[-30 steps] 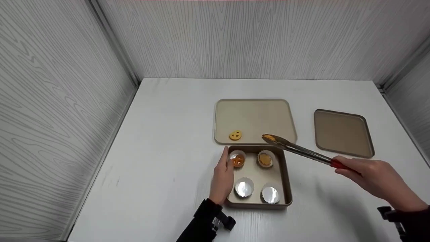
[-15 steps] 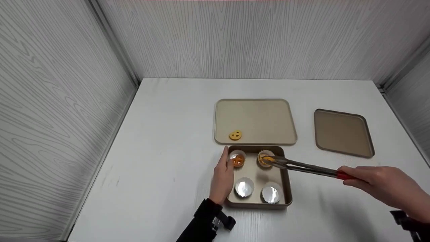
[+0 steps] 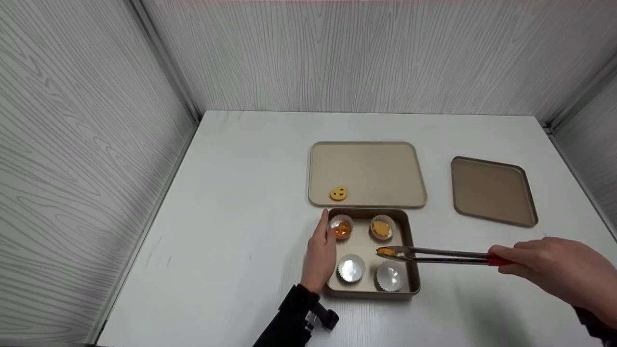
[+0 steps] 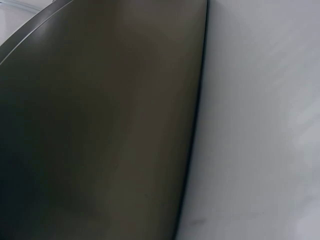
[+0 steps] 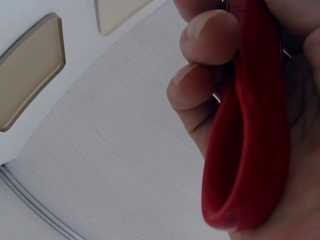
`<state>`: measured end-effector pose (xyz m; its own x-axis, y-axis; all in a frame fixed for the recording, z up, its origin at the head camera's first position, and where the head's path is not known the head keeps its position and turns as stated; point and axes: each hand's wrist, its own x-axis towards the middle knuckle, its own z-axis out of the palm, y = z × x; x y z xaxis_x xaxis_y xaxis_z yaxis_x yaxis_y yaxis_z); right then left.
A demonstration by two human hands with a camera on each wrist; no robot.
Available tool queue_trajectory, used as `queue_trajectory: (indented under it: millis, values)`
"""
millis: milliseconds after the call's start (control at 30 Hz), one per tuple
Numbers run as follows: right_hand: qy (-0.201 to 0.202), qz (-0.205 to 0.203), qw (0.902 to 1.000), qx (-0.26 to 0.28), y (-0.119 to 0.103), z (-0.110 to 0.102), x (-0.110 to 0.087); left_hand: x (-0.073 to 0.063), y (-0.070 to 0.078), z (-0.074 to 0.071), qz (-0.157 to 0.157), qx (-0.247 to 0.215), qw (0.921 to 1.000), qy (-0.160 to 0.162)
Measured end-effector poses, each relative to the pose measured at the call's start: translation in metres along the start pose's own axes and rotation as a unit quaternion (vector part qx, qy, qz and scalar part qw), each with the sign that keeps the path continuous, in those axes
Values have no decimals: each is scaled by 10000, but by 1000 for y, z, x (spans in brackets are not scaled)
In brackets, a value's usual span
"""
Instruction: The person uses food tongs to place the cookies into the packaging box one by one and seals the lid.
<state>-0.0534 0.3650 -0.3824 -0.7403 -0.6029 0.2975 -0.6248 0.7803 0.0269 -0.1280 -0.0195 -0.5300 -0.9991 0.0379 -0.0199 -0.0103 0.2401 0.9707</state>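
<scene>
My left hand (image 3: 319, 258) holds the left wall of a deep square baking pan (image 3: 413, 260), thumb at the rim. My right hand (image 3: 554, 262) grips red-handled metal tongs (image 3: 448, 255); the right wrist view shows fingers around the red handle (image 5: 262, 130). Between the tong tips is a small orange-yellow piece (image 3: 386, 251), over the pan. Inside the pan, an orange pretzel-shaped piece (image 3: 342, 230) sits in the back left foil cup and a yellow scalloped piece (image 3: 381, 229) in the back right one. The front left cup (image 3: 351, 268) and front right cup (image 3: 389, 277) show bare silver.
Behind the pan lies a flat beige tray (image 3: 371, 166) with one yellow pierced piece (image 3: 339, 193) near its front left. A smaller brown tray (image 3: 494, 193) lies to the right. Pale wood-grain panels (image 3: 356, 58) enclose the white table (image 3: 226, 202).
My right hand has brought the tongs from the tray's front edge over the back right cup, then toward the front right cup, still with the orange-yellow piece. My left hand stays put.
</scene>
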Motion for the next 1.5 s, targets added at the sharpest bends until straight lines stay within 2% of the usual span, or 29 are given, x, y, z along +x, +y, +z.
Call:
queue_trajectory:
  millis: [300, 500, 767, 833, 1000, 1500]
  values:
    - [-112, -16, 9998, -188, -6, -7, 1, 1, -1, 0, 7, 120, 9999, 46]
    - [-413, 24, 9987, -287, -10, -11, 4, 1, -1, 0, -4, 107, 9999, 36]
    - [-550, -227, 9970, -498, -19, -15, 12, 2, -2, 0, -38, 113, 9999, 41]
    - [-505, -350, 9963, -605, -22, -15, 15, 2, -2, -1, -38, 86, 9999, 37]
    - [-107, -738, 9939, -810, -29, -15, 23, 2, -1, -1, -48, 21, 10000, 28]
    - [-218, -785, 9921, -957, -43, -20, 29, 2, -2, 0, -78, 60, 9999, 49]
